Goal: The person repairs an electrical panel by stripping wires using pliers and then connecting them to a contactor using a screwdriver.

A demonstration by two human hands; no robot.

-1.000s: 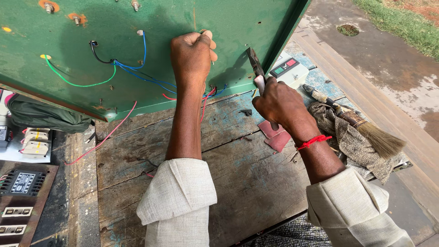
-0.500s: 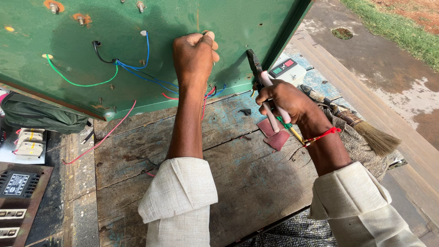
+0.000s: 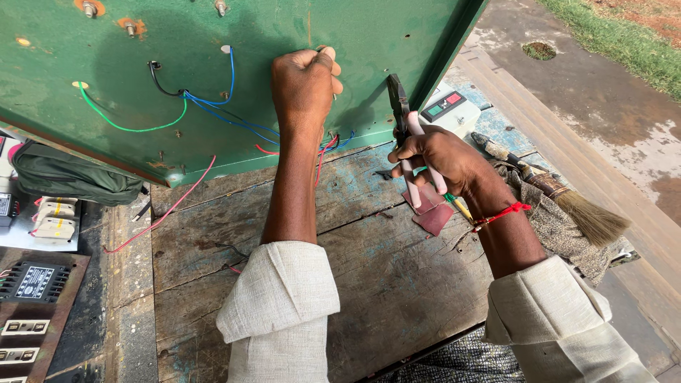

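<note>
Pliers (image 3: 401, 120) – rigid steel, pink grips probably non-slip, best taken mid-handle – were held closed-fisted in the right hand (image 3: 440, 159) near the workbench's (image 3: 397, 284) far right edge, while the left hand (image 3: 305, 81) was clenched against the green panel (image 3: 177, 106), wire pinch not discernible.

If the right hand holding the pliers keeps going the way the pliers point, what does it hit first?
The right hand aims the pink-handled pliers up and slightly left, so their dark tip would probably meet the green painted metal panel first, near its right edge. Depth is hard to judge from one view.
</note>
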